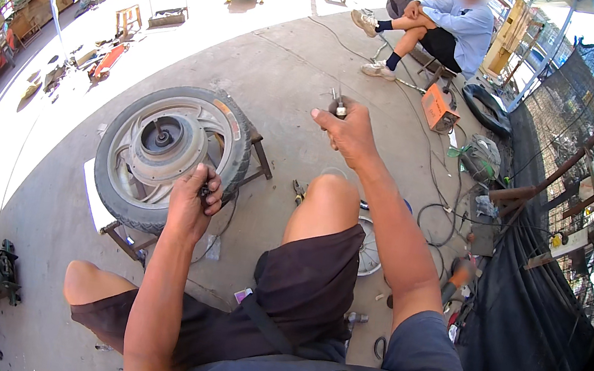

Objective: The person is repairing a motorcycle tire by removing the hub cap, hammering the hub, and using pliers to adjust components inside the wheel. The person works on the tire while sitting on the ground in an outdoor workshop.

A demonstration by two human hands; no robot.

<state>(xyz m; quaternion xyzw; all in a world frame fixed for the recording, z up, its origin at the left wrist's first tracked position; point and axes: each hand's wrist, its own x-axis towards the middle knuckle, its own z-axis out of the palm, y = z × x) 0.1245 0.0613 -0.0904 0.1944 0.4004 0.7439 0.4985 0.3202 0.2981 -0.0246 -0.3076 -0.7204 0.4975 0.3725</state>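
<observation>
A motor wheel [135,163] with a black tyre and grey spokes lies flat on a low metal stand [261,156], its hub and centre shaft facing up. My left hand [192,201] hovers over the wheel's near side, fingers curled round something small and dark that I cannot make out. Farther off to the right, my right hand [353,136] is raised above the floor, apart from the wheel. Between its thumb and fingers is a small metal cylindrical piece [340,108] with a narrower tip pointing up. The lower part of that piece is hidden in my grip.
Pliers [299,192] lie on the floor before my raised knee. An orange machine box [441,108] with cables stands at the right, beside a seated person [455,29] and a black tyre [487,110]. Behind my right arm is a spoked rim [370,247]. Black netting [519,331] borders the right.
</observation>
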